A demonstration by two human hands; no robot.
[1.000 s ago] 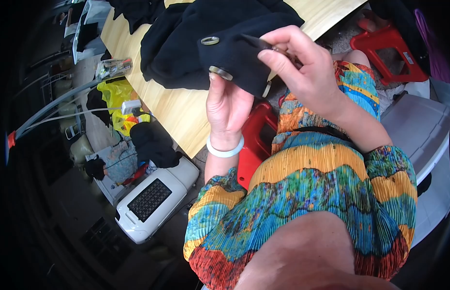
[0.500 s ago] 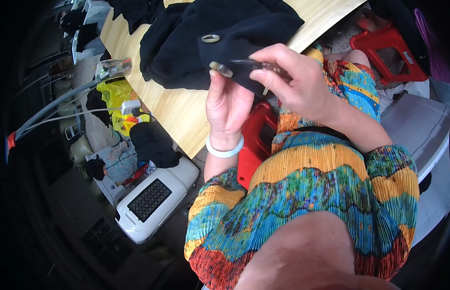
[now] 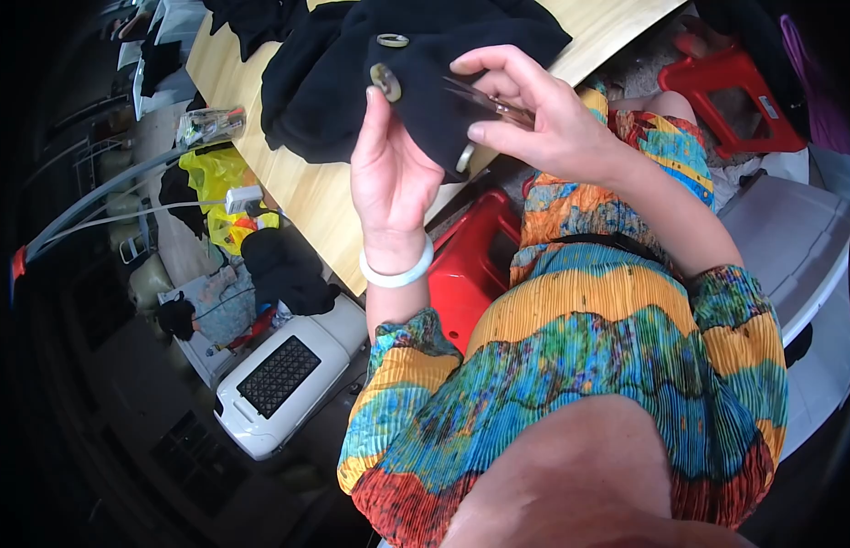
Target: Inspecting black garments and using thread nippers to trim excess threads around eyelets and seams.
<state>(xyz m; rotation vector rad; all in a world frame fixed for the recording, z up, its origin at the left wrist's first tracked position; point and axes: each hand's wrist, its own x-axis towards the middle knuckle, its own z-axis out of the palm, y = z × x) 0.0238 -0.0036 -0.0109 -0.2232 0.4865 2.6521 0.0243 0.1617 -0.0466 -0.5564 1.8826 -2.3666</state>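
A black garment [image 3: 343, 55] is spread over the near part of the table, with several large mottled buttons on it. My left hand [image 3: 388, 173], with a pale bangle at the wrist, has its thumb against one button [image 3: 385, 82] that stands tilted up. The fingers of that hand go behind the cloth and are partly hidden. In my right hand [image 3: 557, 123] is a small pair of thread snips [image 3: 498, 105], blades pointing left toward the button but apart from it. Another button [image 3: 393, 40] lies farther up the cloth, and one more [image 3: 465, 158] sits at its near edge.
The light wooden table [image 3: 311, 210] has its edge just left of my left arm. Red plastic stools [image 3: 470, 274] [image 3: 731, 100] stand below and at the right. A white machine [image 3: 288, 374], a yellow bag [image 3: 210, 178] and a white plug block [image 3: 244, 199] are at the left.
My left hand has moved left and up with the button, which now tilts more upright. The snips have drawn away from it, and the near-edge button shows more clearly.
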